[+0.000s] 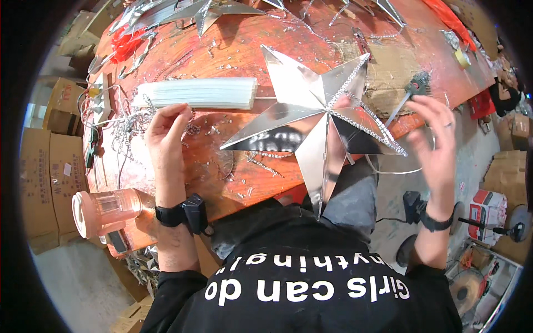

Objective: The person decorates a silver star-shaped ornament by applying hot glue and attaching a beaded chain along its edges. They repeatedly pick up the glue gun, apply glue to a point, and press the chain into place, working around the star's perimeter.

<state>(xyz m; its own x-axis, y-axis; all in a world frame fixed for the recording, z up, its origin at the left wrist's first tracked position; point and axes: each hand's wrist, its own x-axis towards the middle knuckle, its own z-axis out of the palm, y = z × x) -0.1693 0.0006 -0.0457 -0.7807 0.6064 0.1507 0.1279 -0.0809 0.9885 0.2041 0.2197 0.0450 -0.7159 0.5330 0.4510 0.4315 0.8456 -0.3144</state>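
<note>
A silver, mirror-like five-pointed star lies at the table's front edge, its lower point over my lap. Silver tinsel trim runs along edges of its right-hand points. My left hand is raised left of the star, thumb and fingers pinched together; whatever they hold, if anything, I cannot make out. Loose tinsel lies beside it. To the star's right, my right hand is slightly blurred, fingers apart and apparently empty. Just beyond its fingertips is a dark green glue gun with a pale glue stick.
A bundle of translucent glue sticks lies behind my left hand. A pink cup lies at the table's left corner. More silver stars are at the far edge. Cardboard lies under the glue gun, and a white cord hangs below.
</note>
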